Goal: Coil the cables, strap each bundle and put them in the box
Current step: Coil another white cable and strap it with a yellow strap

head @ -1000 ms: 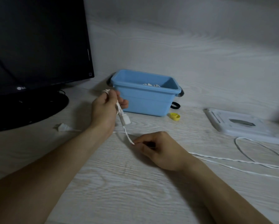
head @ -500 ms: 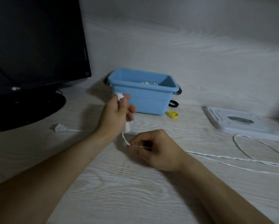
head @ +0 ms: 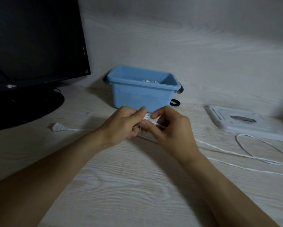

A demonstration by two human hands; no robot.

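A thin white cable (head: 219, 149) trails across the table from my hands to a loop at the right. Its two-pin plug (head: 57, 126) lies on the table at the left. My left hand (head: 124, 125) grips a small coil of the cable between thumb and fingers, just in front of the blue box (head: 142, 95). My right hand (head: 172, 130) is close against it and pinches the cable beside the coil. White things lie inside the box, mostly hidden by its wall. A black strap (head: 175, 102) lies at the box's right foot.
A black monitor (head: 35, 46) on a round base stands at the back left. A flat white device (head: 242, 122) lies at the right, near the cable's loop. A pale wall runs behind the box.
My right hand has lifted off the table and come up to my left hand. The two hands now meet in front of the box. The yellow ring by the box is now hidden.
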